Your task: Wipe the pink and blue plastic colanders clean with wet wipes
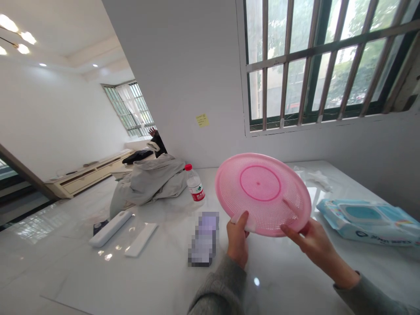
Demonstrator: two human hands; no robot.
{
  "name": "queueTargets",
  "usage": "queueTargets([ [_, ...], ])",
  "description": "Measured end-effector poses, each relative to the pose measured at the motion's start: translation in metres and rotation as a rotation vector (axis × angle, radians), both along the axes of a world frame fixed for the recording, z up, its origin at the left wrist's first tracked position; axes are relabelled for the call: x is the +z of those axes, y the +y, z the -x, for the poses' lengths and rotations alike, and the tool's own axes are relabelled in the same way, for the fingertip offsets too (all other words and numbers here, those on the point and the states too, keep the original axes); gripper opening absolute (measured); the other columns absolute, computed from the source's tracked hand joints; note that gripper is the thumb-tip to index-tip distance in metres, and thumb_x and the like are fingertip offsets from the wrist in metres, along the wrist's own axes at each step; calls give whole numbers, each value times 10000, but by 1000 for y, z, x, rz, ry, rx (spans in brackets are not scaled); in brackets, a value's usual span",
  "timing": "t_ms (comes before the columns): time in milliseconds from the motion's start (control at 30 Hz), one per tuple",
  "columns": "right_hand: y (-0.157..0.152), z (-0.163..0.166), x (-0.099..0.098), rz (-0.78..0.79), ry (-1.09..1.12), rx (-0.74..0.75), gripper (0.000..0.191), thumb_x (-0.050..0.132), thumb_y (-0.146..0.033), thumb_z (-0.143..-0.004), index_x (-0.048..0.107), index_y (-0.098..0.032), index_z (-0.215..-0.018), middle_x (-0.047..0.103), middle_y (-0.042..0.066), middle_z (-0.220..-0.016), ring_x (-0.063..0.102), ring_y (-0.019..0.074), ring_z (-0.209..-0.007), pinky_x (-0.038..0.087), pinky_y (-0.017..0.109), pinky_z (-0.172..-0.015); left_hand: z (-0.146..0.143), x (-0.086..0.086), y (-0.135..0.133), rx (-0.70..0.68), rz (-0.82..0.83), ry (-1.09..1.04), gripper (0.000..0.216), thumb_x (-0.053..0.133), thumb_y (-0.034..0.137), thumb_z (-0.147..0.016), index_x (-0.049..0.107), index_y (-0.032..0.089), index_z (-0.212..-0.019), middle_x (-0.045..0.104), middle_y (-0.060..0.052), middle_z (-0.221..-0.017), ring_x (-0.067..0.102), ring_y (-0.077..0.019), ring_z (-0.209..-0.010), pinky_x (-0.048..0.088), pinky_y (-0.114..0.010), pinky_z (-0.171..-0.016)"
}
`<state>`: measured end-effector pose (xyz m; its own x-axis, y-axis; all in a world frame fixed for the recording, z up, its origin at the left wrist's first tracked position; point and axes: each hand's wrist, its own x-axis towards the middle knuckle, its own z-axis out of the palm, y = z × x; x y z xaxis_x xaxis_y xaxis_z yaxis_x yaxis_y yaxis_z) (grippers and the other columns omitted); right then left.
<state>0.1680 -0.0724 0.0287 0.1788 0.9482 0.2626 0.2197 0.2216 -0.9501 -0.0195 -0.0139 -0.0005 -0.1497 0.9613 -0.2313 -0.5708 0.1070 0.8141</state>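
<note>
White marble counter [65,271]: left hand [238,238] and right hand [315,245] firmly grip a round pink perforated plastic strainer [262,192] by its rim; adjacent pixelated object [204,238] indiscernible.

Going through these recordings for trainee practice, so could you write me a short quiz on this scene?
1. Multiple choice: what do the left hand and right hand hold up? A a yellow sticky note; B a round perforated pink plastic disc; C a white remote control.
2. True or false: the red-capped plastic bottle lies on its side on the white marble counter.
3. Fill in: in the head view, the pack of wet wipes lies to the ____ of the disc.

Key: 1 B; 2 false; 3 right.
</note>
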Motion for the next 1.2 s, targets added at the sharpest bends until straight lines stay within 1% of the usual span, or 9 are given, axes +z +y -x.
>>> queueTargets([
  [200, -3, -20, 13, -82, 94, -139, 505, 795, -604, -833, 730, -181, -1101, 414, -88, -444, 338, 121, -395, 271, 289, -385, -2, -3, -3, -50, -27, 5, 519, 983, 445, -562, 742, 112, -878, 727, -66, -826, 640, -155, -697, 467, -266, -653],
  [333, 0, -8, 6, -84, 199, -67, 568, 795, -599, -840, 667, -172, -1193, 498, -80, -510, 395, 118, -420, 325, 273, -417, -1, -5, -3, -32, -9, -30, 478, 957, 402, -607, 742, 119, -927, 739, -70, -861, 657, -162, -725, 485, -265, -660],
  [433, 3, 6, -1, -59, 253, -3, 578, 856, -579, -785, 642, -187, -1151, 614, -38, -629, 528, 142, -492, 467, 288, -479, 2, -4, 0, 24, 24, -64, 438, 937, 365, -627, 738, 124, -933, 746, -77, -873, 664, -168, -742, 497, -265, -649],
  [533, 6, 15, -11, 25, 242, -3, 546, 878, -627, -730, 659, -200, -991, 647, -11, -656, 602, 178, -534, 559, 336, -537, 1, -3, 1, 39, 33, -60, 446, 939, 367, -625, 731, 122, -933, 748, -74, -862, 665, -169, -737, 494, -260, -629],
  [667, 8, 19, -22, 125, 173, 61, 512, 836, -696, -730, 662, -215, -707, 642, 24, -562, 661, 228, -567, 590, 372, -605, -2, -1, 0, 4, 8, -69, 475, 948, 381, -616, 732, 110, -942, 748, -70, -843, 664, -164, -707, 472, -254, -599],
  [733, 7, 20, -24, 142, 131, 83, 515, 818, -698, -744, 667, -215, -643, 651, 40, -546, 677, 240, -575, 585, 368, -612, -3, 0, -1, -12, -2, -85, 469, 953, 371, -611, 734, 115, -937, 751, -69, -851, 669, -167, -714, 485, -261, -615],
  [900, 4, 19, -20, 114, 100, 76, 492, 817, -679, -749, 684, -216, -649, 680, 53, -569, 697, 252, -594, 578, 355, -588, -3, 3, -4, -67, -15, -140, 488, 961, 350, -607, 745, 119, -978, 766, -86, -922, 690, -185, -788, 523, -278, -682],
  [1033, 4, 17, -19, 84, 66, 77, 486, 823, -662, -764, 677, -211, -659, 710, 73, -606, 680, 235, -590, 562, 340, -571, -3, 3, -5, -106, -18, -160, 503, 970, 349, -594, 738, 129, -982, 756, -70, -917, 670, -161, -761, 509, -257, -672],
  [1200, 8, 18, -21, 82, 272, 100, 492, 869, -664, -723, 685, -207, -710, 669, 34, -585, 670, 228, -583, 640, 399, -652, -4, 4, -5, -128, -39, -170, 479, 979, 358, -607, 719, 146, -950, 727, -38, -864, 622, -128, -703, 443, -221, -589],
])
